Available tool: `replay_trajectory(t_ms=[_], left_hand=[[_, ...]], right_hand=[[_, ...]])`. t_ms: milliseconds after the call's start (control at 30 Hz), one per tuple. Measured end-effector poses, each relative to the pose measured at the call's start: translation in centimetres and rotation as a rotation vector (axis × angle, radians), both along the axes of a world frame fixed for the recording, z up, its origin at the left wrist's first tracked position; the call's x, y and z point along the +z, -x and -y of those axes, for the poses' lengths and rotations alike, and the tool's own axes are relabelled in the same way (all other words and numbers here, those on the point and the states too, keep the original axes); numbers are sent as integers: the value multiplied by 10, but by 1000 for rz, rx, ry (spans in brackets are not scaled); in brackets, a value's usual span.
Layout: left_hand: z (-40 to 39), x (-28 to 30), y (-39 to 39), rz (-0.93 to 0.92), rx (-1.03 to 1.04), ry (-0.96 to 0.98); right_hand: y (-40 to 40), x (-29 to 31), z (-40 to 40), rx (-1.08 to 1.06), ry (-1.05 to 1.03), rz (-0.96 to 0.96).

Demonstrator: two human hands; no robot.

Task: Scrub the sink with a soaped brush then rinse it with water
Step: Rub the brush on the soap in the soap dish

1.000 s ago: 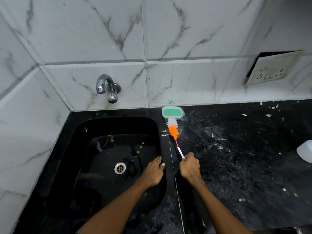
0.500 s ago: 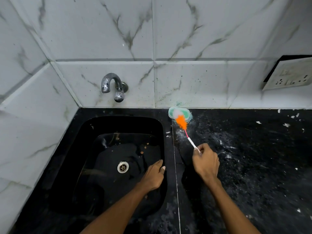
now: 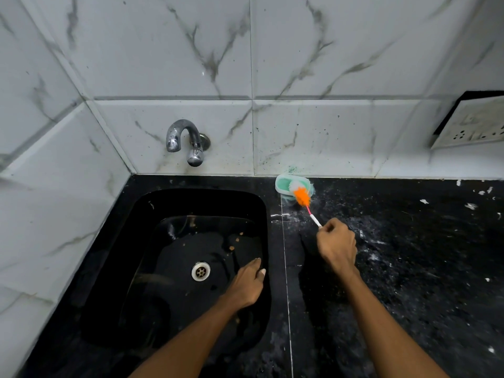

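A black sink [image 3: 141, 227] is set into the black counter, with a steel drain [image 3: 201, 271] at its bottom and a few brown crumbs on the basin floor. My right hand [image 3: 337, 245] grips the thin white handle of a brush [image 3: 301, 196] with orange and white bristles. The bristle head rests in a green soap dish [image 3: 283, 184] at the wall. My left hand [image 3: 246, 283] rests with relaxed fingers on the sink's right inner edge and holds nothing. A chrome tap [image 3: 186, 140] juts from the wall above the sink; no water runs from it.
The black counter [image 3: 409, 268] to the right is speckled with white smears and scraps. A socket plate [image 3: 471, 126] hangs on the marble wall at the far right. Tiled walls close off the back and the left side.
My right hand has pushed the brush forward, so its bristle head went from the counter in front of the soap dish into the dish. My left hand stayed at the sink edge.
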State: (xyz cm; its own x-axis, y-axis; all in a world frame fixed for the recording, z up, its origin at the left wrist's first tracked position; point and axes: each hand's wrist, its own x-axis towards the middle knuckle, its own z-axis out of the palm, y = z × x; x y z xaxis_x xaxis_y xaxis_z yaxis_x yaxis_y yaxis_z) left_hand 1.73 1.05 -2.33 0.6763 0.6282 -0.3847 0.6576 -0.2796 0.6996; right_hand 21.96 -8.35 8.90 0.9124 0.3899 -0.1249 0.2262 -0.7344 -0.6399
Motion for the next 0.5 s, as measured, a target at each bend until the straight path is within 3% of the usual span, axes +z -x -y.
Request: replay_trajectory(t_ms=[500], left_hand=[[-4, -3, 3, 0, -9, -12]], right_hand=[[-15, 23, 9, -12, 67, 86]])
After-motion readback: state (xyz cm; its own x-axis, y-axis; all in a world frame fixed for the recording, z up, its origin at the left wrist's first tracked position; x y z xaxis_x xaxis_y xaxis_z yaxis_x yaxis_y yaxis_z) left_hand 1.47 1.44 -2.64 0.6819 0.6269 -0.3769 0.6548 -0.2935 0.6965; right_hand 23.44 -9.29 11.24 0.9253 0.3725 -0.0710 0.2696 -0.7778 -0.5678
